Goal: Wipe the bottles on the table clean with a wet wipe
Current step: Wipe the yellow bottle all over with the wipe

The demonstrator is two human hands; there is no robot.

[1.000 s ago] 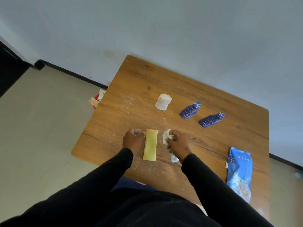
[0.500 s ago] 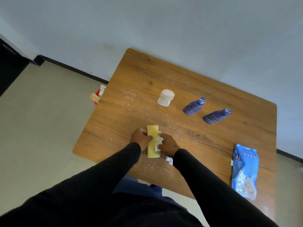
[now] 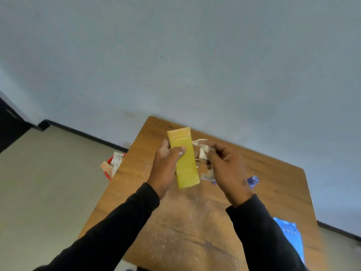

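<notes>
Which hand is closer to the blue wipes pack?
The right hand. It holds a wet wipe above the table, up-left of the blue wipes pack. The left hand grips the yellow bottle farther left.

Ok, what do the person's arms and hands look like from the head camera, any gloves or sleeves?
Both arms wear long black sleeves reaching the wrists, plain, with no visible markings. The left hand and right hand are bare: no gloves, and no rings or watch show from this angle.

A wooden table (image 3: 273, 184) stands against a pale wall (image 3: 195, 55). On the beige floor (image 3: 39, 182), beside its left edge, is a red bin (image 3: 109, 169) with crumpled rubbish.
</notes>
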